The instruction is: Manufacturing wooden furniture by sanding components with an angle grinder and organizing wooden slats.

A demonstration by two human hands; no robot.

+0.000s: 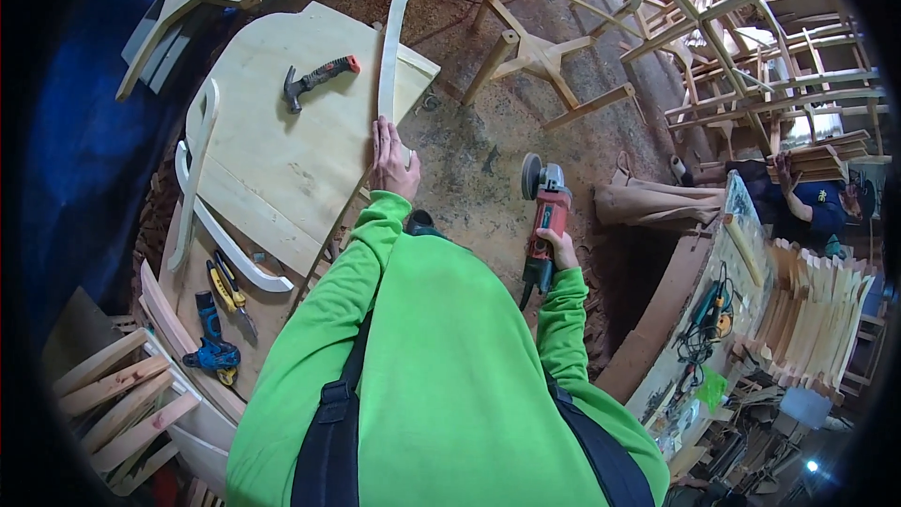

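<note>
With left hand point(394, 171) clasped over near part of pale curved wooden strip point(389, 56), extending far; with right hand point(561, 249), gripping red-and-black angle grinder point(552, 212).

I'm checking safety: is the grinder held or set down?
Held: the right hand grips the red grinder, away from the wooden panel.

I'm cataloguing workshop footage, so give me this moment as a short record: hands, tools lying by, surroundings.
Left hand: on a curved pale wooden piece
Right hand: gripping a red angle grinder, disc apart from the wood
On the pale panel: hammer
Left of the person: yellow-and-black hand tool, blue power drill
Background: wooden frames; a co-worker at right
</note>
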